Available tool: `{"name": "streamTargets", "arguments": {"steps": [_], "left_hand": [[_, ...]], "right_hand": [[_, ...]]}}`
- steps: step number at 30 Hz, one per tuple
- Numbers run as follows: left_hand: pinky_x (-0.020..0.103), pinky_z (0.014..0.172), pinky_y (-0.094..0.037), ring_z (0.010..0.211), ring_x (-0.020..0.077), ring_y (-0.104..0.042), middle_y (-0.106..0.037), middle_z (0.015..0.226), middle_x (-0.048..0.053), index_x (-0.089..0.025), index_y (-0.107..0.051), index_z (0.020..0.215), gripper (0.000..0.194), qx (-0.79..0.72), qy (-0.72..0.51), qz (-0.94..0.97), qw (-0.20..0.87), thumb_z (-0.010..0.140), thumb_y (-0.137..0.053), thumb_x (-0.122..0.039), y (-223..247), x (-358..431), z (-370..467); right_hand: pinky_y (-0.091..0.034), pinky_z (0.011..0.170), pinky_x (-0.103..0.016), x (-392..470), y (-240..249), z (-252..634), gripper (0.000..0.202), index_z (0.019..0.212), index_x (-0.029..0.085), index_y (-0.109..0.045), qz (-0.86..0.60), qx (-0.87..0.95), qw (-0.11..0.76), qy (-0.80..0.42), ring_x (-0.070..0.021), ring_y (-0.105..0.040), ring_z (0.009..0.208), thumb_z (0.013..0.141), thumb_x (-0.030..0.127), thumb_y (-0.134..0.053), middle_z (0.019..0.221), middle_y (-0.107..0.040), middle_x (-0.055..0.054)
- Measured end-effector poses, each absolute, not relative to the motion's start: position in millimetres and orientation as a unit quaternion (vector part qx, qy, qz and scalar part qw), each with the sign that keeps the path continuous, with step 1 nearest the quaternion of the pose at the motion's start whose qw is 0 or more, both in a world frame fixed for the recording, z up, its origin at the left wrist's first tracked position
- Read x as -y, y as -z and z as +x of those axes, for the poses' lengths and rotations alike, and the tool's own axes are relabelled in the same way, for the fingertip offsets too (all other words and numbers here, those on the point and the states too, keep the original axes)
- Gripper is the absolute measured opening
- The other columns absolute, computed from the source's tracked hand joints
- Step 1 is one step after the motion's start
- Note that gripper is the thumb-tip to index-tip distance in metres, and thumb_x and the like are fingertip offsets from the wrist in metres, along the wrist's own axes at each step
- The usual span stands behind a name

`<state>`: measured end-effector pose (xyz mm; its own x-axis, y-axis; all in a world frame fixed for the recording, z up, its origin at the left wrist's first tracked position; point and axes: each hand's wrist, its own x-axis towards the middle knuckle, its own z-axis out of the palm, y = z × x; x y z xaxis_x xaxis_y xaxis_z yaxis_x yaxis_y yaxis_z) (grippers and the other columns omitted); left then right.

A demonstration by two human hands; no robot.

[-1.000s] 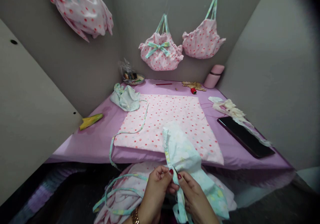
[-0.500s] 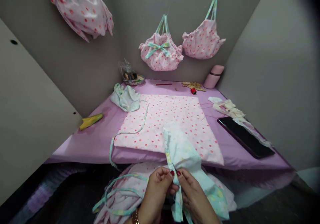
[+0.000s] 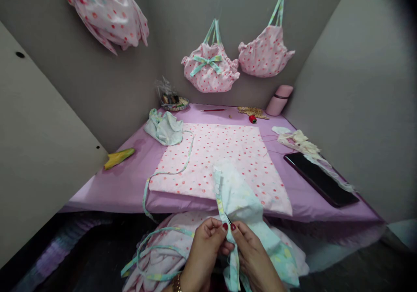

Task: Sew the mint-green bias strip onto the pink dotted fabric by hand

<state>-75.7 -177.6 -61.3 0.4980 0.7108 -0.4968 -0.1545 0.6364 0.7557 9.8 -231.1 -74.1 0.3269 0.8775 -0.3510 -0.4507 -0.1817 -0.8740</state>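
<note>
My left hand [image 3: 207, 242] pinches the folded edge of a mint-green floral cloth [image 3: 241, 201] between thumb and fingertips. Close beside it, my right hand [image 3: 252, 248] is closed at the same edge, its thumb and finger on a thin dark sewing needle [image 3: 228, 218]. The needle's other end lies against the folded strip. The mint cloth spreads from my lap up over a pink dotted fabric sheet [image 3: 208, 153]. More pink dotted fabric [image 3: 169, 257] lies bunched in my lap, with a mint strap looped on it.
A purple-covered table [image 3: 130, 188] holds a crumpled mint cloth [image 3: 164, 127], a yellow peel-like piece [image 3: 119, 158], a red pencil [image 3: 213, 110], a red thread spool [image 3: 252, 119], a phone [image 3: 321, 179] and a pink bottle [image 3: 279, 100]. Dotted bags [image 3: 211, 75] hang above.
The dark needle now shows between my fingertips and the cloth edge, where it was barely visible before. Both hands stay in nearly the same place.
</note>
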Motion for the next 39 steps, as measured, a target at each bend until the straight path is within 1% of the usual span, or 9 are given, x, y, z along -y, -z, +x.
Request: {"name": "streamTargets", "arguments": {"steps": [5,10,17,19,23,26,32,35,39], "left_hand": [[0.017,0.044,-0.033,0.041,0.0063,-0.048,-0.056,0.05,-0.003,-0.013,-0.055,0.068,0.038,-0.42,-0.269,0.338,0.798,0.058,-0.074,-0.045,62.7,176.0,-76.7],[0.017,0.043,-0.028,0.04,0.0039,-0.038,-0.052,0.05,-0.005,-0.014,-0.053,0.065,0.037,-0.421,-0.274,0.355,0.788,0.058,-0.073,-0.045,65.7,174.9,-77.8],[0.019,0.041,-0.024,0.038,0.0061,-0.033,-0.045,0.047,-0.006,-0.017,-0.051,0.063,0.036,-0.429,-0.268,0.409,0.76,0.06,-0.07,-0.048,66.2,173.5,-77.1],[0.021,0.043,-0.028,0.042,0.0087,-0.038,-0.048,0.053,-0.005,-0.017,-0.053,0.069,0.033,-0.435,-0.286,0.43,0.737,0.063,-0.068,-0.046,58.8,170.4,-80.3],[0.026,0.067,-0.037,0.073,0.0178,-0.052,-0.058,0.079,0.002,-0.02,-0.058,0.085,0.014,-0.438,-0.375,0.639,0.51,0.077,-0.06,-0.032,27.8,152.5,-83.6],[0.028,0.07,-0.033,0.077,0.022,-0.053,-0.058,0.084,0.004,-0.021,-0.059,0.087,0.015,-0.431,-0.37,0.732,0.376,0.074,-0.063,-0.03,9.2,130.2,-74.7],[0.025,0.059,-0.029,0.056,0.0168,-0.048,-0.049,0.054,-0.002,-0.021,-0.055,0.059,0.015,-0.443,-0.368,0.697,0.426,0.071,-0.063,-0.021,10.9,97.0,-58.2],[0.022,0.053,-0.031,0.05,0.0137,-0.045,-0.049,0.051,-0.004,-0.021,-0.052,0.062,0.016,-0.447,-0.377,0.642,0.496,0.077,-0.056,-0.026,19.1,100.9,-66.6],[0.02,0.042,-0.03,0.04,0.0114,-0.04,-0.045,0.046,-0.007,-0.021,-0.043,0.07,0.02,-0.483,-0.388,0.527,0.582,0.083,-0.043,-0.037,39.6,127.3,-82.9]], "right_hand": [[-0.031,0.041,-0.02,238.5,82.8,12.5,0.037,0.072,0.02,-0.057,-0.544,0.174,0.609,-0.55,-0.0106,-0.041,0.045,0.07,0.056,-0.064,0.048,-0.043,0.006],[-0.04,0.06,-0.024,251.2,87.2,12.6,0.031,0.072,0.017,-0.062,-0.559,0.22,0.625,-0.499,-0.0146,-0.051,0.063,0.065,0.046,-0.073,0.065,-0.057,0.0],[-0.034,0.054,-0.023,253.5,90.7,10.3,0.033,0.068,0.016,-0.061,-0.573,0.199,0.606,-0.515,-0.0117,-0.04,0.055,0.063,0.047,-0.073,0.059,-0.047,0.004],[-0.034,0.055,-0.023,254.5,88.9,12.3,0.034,0.068,0.016,-0.06,-0.568,0.203,0.598,-0.528,-0.0114,-0.039,0.055,0.063,0.048,-0.072,0.06,-0.046,0.004],[-0.033,0.054,-0.022,256.3,83.6,14.8,0.035,0.068,0.016,-0.057,-0.578,0.224,0.579,-0.53,-0.0116,-0.039,0.056,0.065,0.049,-0.071,0.061,-0.045,0.004],[-0.032,0.053,-0.022,255.4,81.3,13.8,0.036,0.066,0.017,-0.056,-0.59,0.246,0.575,-0.51,-0.0114,-0.037,0.055,0.065,0.05,-0.07,0.059,-0.043,0.005],[-0.017,0.04,-0.021,255.1,78.0,13.7,0.039,0.069,0.018,-0.054,-0.588,0.233,0.577,-0.517,-0.0068,-0.021,0.044,0.065,0.054,-0.068,0.055,-0.036,0.008],[-0.014,0.039,-0.02,259.4,74.5,16.3,0.039,0.072,0.019,-0.052,-0.583,0.237,0.578,-0.52,-0.0054,-0.02,0.041,0.068,0.056,-0.065,0.053,-0.037,0.008],[-0.022,0.041,-0.019,272.4,78.8,16.8,0.042,0.069,0.019,-0.049,-0.564,0.267,0.564,-0.54,-0.0063,-0.03,0.041,0.071,0.06,-0.06,0.05,-0.044,0.007]]}}
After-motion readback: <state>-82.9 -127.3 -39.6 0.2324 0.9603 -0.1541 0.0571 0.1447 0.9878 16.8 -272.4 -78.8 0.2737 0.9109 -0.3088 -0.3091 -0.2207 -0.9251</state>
